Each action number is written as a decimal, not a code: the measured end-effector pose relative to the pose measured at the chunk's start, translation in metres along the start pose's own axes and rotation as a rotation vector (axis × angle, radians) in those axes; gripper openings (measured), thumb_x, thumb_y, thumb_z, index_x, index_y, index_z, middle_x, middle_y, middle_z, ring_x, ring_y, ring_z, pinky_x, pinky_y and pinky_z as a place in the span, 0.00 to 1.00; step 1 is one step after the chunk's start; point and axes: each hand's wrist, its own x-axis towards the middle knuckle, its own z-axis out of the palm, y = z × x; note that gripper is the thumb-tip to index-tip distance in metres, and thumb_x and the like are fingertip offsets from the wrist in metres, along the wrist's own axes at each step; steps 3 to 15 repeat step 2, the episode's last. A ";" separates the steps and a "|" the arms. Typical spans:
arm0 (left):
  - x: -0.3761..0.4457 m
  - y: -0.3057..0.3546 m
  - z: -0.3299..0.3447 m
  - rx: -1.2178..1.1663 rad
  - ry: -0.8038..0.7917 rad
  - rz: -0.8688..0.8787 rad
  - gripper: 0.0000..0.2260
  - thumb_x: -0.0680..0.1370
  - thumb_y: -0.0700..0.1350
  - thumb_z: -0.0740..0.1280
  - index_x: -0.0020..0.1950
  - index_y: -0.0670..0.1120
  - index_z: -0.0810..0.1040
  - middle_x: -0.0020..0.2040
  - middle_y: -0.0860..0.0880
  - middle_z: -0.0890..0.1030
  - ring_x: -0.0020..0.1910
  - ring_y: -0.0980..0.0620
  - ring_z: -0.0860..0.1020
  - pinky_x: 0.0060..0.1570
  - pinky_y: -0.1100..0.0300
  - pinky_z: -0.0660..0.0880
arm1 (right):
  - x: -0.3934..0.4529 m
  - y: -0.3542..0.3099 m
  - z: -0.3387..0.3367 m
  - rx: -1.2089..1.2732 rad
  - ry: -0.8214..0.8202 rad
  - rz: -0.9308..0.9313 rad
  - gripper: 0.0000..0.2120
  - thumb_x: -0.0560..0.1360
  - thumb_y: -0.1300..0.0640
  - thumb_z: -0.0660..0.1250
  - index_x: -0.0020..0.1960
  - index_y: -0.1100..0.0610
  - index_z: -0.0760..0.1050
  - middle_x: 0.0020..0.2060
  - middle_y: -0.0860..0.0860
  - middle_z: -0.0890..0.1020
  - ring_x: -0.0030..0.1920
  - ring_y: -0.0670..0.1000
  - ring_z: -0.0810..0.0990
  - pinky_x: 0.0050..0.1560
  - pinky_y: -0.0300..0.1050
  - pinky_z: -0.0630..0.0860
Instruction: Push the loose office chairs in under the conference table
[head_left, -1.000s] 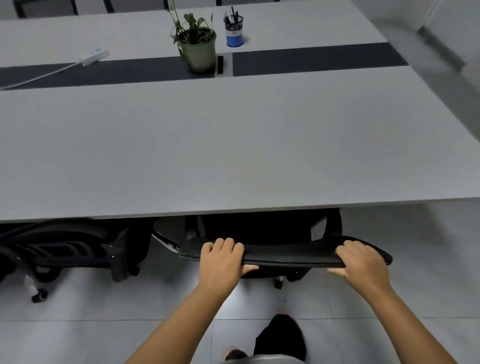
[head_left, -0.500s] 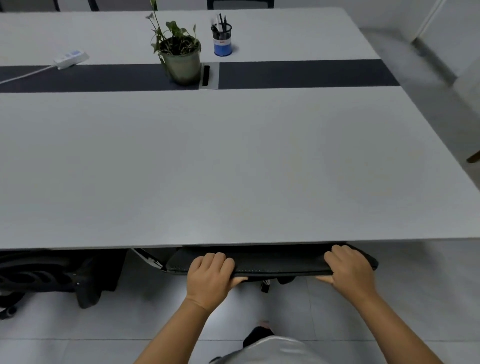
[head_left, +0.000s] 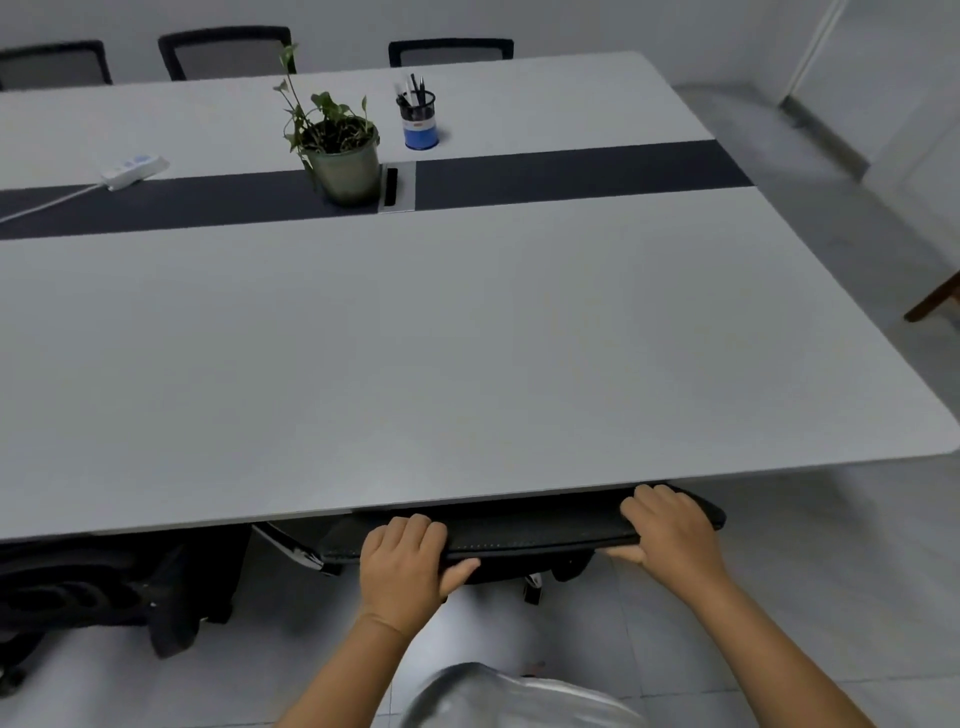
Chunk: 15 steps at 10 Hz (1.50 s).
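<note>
Both hands closed on top edge of black chair backrest (head_left: 524, 530): left hand (head_left: 405, 566) near its left end, right hand (head_left: 670, 535) at its right end, fingers curled over, thumbs under. Backrest sits right at near edge of the table (head_left: 467, 338), rest of chair hidden beneath. Second black chair (head_left: 104, 587) left of it, also under the table. On the table's far half: potted plant (head_left: 340, 150), pen holder (head_left: 418, 122), power strip (head_left: 134, 170).

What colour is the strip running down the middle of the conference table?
Dark charcoal, nearly black, against the pale grey conference table; the strip shows in the head view.
</note>
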 end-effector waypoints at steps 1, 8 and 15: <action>0.004 -0.002 -0.009 -0.107 -0.099 -0.057 0.20 0.77 0.63 0.45 0.40 0.50 0.67 0.31 0.52 0.78 0.36 0.54 0.64 0.39 0.61 0.61 | 0.010 -0.002 -0.014 0.185 -0.178 0.082 0.23 0.62 0.33 0.63 0.38 0.53 0.75 0.30 0.41 0.68 0.33 0.47 0.71 0.30 0.32 0.60; -0.007 -0.003 -0.027 -0.342 -0.118 -0.076 0.17 0.77 0.61 0.48 0.45 0.52 0.70 0.44 0.54 0.75 0.42 0.56 0.69 0.44 0.64 0.63 | 0.013 -0.006 -0.032 0.527 -0.301 0.328 0.18 0.65 0.46 0.72 0.51 0.46 0.70 0.39 0.37 0.69 0.41 0.42 0.70 0.39 0.28 0.65; -0.007 -0.003 -0.027 -0.342 -0.118 -0.076 0.17 0.77 0.61 0.48 0.45 0.52 0.70 0.44 0.54 0.75 0.42 0.56 0.69 0.44 0.64 0.63 | 0.013 -0.006 -0.032 0.527 -0.301 0.328 0.18 0.65 0.46 0.72 0.51 0.46 0.70 0.39 0.37 0.69 0.41 0.42 0.70 0.39 0.28 0.65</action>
